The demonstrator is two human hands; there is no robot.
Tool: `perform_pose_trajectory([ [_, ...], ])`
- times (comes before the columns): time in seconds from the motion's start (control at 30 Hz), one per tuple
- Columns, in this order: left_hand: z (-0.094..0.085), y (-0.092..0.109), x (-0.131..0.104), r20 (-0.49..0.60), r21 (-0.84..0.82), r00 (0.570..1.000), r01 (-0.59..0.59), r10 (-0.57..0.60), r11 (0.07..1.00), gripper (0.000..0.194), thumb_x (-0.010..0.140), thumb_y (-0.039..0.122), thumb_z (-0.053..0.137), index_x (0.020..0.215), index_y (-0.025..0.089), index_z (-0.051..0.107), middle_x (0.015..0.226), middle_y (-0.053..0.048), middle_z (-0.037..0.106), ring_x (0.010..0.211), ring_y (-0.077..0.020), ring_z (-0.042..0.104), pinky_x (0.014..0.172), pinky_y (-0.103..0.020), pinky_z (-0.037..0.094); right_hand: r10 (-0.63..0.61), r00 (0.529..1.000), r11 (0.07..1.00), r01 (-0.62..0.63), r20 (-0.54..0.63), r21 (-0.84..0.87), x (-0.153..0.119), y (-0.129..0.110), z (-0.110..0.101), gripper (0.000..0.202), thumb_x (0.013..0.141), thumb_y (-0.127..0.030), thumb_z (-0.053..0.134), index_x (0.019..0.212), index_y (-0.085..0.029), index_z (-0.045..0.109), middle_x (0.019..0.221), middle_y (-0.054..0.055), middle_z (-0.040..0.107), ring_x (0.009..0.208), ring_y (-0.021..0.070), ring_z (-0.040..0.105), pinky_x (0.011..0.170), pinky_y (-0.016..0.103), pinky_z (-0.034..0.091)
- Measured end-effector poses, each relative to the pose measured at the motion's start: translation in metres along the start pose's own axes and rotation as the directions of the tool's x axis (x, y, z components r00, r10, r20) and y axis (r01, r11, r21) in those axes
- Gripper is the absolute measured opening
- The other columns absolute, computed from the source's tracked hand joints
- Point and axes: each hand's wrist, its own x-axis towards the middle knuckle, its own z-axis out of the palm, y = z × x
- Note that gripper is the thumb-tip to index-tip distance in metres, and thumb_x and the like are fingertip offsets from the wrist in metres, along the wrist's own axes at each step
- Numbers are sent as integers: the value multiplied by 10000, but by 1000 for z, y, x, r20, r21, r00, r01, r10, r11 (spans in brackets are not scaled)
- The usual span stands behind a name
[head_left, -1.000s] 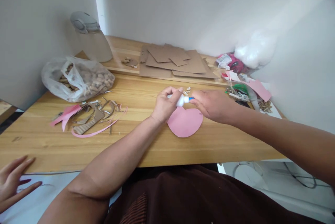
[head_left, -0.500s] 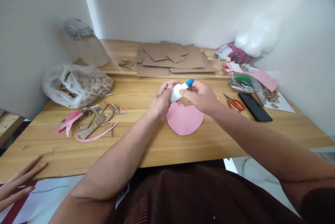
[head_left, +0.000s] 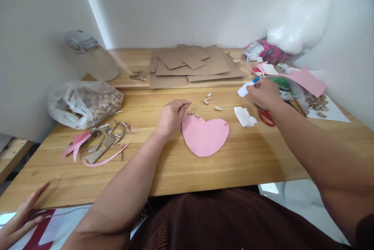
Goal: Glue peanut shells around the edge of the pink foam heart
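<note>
My right hand [head_left: 264,92] is closed on a white glue bottle [head_left: 244,88] with a blue cap, over the right side of the table. A pink paper heart [head_left: 204,137] lies flat in front of me. Small tan peanut shells [head_left: 193,114] sit along its upper left edge, and a small brown bit marks its upper right lobe. Beside those shells is my left hand [head_left: 171,117], thumb and fingers pressed together; whatever they may hold is hidden. A few loose shells [head_left: 207,99] rest behind the heart, and a crumpled white tissue [head_left: 244,117] lies to its right.
Red-handled scissors [head_left: 266,117] and a dark phone are partly behind my right arm. Cardboard sheets [head_left: 193,63] lie at the back. At left are a plastic bag of peanut shells [head_left: 99,102] and cardboard scraps [head_left: 102,147]. Another person's hand [head_left: 26,215] reaches in at lower left.
My right hand has carried the glue bottle to the right, away from my left hand. My left hand has let go of the bottle and moved slightly left and down. The whole heart now shows.
</note>
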Motion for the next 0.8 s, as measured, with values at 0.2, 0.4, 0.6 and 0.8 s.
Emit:
perform_pose_trajectory([
  [0.2,0,-3,-1,14,-14,997,80,-80,997,251,973,241,516,981,174,758,920,-50,771,807,-152,694,813,-282,550,9,1000,999,-10,-5,-43,18,12,1,198,837,-344,613,825,-156,672,902,152,718,689,154,477,682,344,333],
  [0.4,4,-15,-2,45,-26,999,-24,25,999,348,925,92,469,1101,185,754,1027,-55,782,984,-161,713,949,-324,553,36,999,999,-36,18,15,17,12,15,148,835,-319,654,830,-173,676,897,116,718,732,176,526,720,330,367],
  [0.6,3,-11,-2,45,-32,999,10,-8,999,263,960,193,538,1115,184,751,1051,-67,783,963,-167,725,940,-324,567,47,998,996,-49,32,78,11,20,16,161,843,-328,679,911,-186,713,891,88,733,769,210,609,749,337,423],
  [0.8,6,-11,-1,45,-72,998,-33,36,997,326,931,87,480,1102,169,745,1023,-62,776,951,-152,719,901,-296,574,-3,994,989,19,-109,145,-33,13,-8,146,869,-313,669,905,-183,724,863,102,741,764,227,634,770,368,437],
])
